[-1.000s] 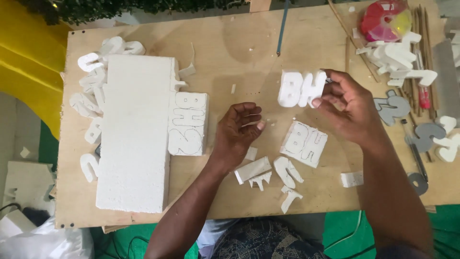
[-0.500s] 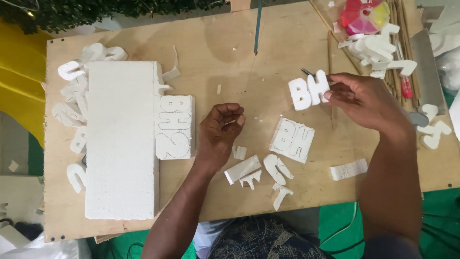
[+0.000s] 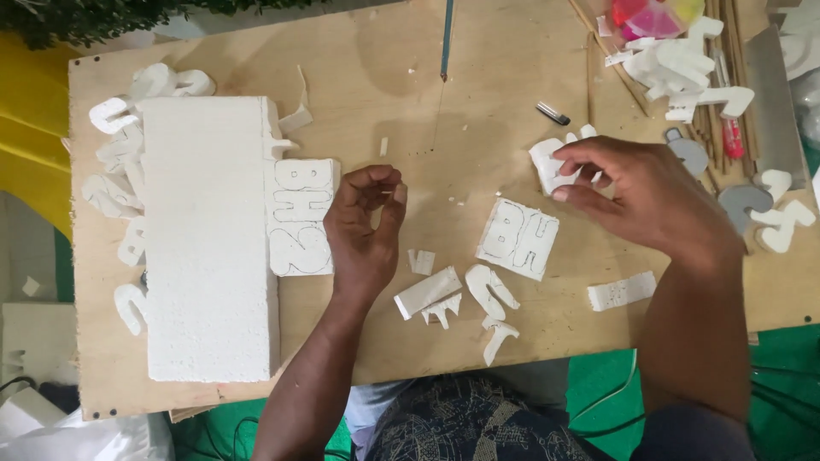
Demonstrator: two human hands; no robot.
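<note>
My right hand [image 3: 636, 192] grips a white foam letter cut-out [image 3: 547, 162] just above the plywood board [image 3: 478, 94], right of centre. My left hand [image 3: 363, 226] hovers over the middle of the board with fingers curled, thumb and forefinger pinched; whether it holds a small scrap I cannot tell. Beside it on the left lies a foam piece with outlined characters [image 3: 299, 213], butted against a large white foam slab [image 3: 205, 239]. Between my hands lies a square foam piece with drawn letters [image 3: 518, 239].
Foam offcuts [image 3: 461, 299] lie near the front edge, a foam strip [image 3: 622, 291] to their right. Cut foam shapes [image 3: 120, 171] pile left of the slab and others [image 3: 683, 64] at the top right with grey shapes [image 3: 743, 201], sticks and a small dark cutter [image 3: 553, 113].
My right hand has closed over the foam letters and shifted slightly left and down. My left hand has lifted and curled its fingers. The view shifted a little.
</note>
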